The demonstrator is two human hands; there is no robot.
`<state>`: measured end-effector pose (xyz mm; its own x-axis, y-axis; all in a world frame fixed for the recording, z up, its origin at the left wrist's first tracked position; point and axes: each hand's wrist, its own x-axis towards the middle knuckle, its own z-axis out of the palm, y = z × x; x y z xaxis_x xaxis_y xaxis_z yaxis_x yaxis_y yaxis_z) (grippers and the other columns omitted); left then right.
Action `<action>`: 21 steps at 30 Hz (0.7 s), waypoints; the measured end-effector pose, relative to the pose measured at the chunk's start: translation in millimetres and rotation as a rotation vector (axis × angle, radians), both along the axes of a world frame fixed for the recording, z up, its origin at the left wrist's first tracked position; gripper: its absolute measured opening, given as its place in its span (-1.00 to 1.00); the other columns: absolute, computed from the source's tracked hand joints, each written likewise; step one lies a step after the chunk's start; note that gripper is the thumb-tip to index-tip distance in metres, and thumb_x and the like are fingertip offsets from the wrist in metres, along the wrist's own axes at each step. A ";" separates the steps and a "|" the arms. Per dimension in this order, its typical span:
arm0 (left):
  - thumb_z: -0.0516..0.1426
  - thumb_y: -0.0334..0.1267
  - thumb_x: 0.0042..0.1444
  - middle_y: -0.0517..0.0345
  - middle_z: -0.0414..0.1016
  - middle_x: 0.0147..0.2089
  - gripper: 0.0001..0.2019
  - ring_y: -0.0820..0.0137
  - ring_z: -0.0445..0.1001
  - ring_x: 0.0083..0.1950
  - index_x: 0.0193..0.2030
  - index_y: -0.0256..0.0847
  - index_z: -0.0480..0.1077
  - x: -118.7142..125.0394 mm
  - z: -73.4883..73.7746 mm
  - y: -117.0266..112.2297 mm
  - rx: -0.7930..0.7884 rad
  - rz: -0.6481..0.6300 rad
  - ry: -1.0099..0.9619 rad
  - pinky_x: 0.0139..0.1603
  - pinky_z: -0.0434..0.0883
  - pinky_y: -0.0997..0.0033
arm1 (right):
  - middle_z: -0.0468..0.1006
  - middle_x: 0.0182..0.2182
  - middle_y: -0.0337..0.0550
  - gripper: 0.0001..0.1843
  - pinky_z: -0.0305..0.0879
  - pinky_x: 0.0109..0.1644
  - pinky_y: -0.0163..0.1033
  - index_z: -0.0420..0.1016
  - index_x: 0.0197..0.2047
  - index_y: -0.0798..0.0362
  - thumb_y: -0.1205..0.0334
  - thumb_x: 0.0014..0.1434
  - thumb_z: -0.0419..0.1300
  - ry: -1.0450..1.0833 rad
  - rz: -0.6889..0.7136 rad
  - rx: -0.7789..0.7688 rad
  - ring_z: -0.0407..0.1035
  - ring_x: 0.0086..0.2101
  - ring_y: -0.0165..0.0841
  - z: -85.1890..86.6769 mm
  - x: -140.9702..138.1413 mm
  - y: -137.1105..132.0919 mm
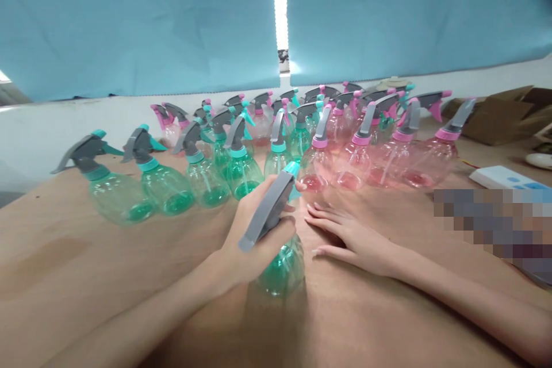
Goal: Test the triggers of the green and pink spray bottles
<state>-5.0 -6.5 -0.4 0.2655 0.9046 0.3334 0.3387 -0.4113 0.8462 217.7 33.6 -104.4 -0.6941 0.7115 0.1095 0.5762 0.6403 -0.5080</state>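
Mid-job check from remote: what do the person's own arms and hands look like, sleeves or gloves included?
Left arm and right arm: slim, with no sleeve in view. Left hand and right hand: ungloved, no ring or watch visible; the right's fingers are slender.

Spray bottles [169,190] in rows block the far side of the bench [107,276], a cardboard box [491,121] its far right. Toward the left edge, before the bottles, there is room to pass.

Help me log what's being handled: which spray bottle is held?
The green-tinted bottle, front and centre, its neck wrapped by the left hand; the other bottles stand farther back on the table, ungripped.
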 end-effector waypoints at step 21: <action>0.30 0.00 0.00 -0.14 0.02 0.37 -0.06 -0.01 0.22 0.30 0.35 0.00 -0.23 -1.7 -31.4 -6.7 -0.138 0.003 0.049 0.18 0.32 -0.12 | 0.20 0.31 -0.06 0.04 0.28 0.20 0.17 -0.10 0.40 -0.26 -0.11 -0.01 0.39 0.504 0.014 0.078 0.22 0.21 0.05 50.3 -13.7 -34.1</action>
<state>-6.8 -13.3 -31.7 0.2758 0.9418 0.1923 0.3816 -0.2909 0.8774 204.0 -0.5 -54.2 -0.5507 0.6790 0.4856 0.2629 0.6932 -0.6711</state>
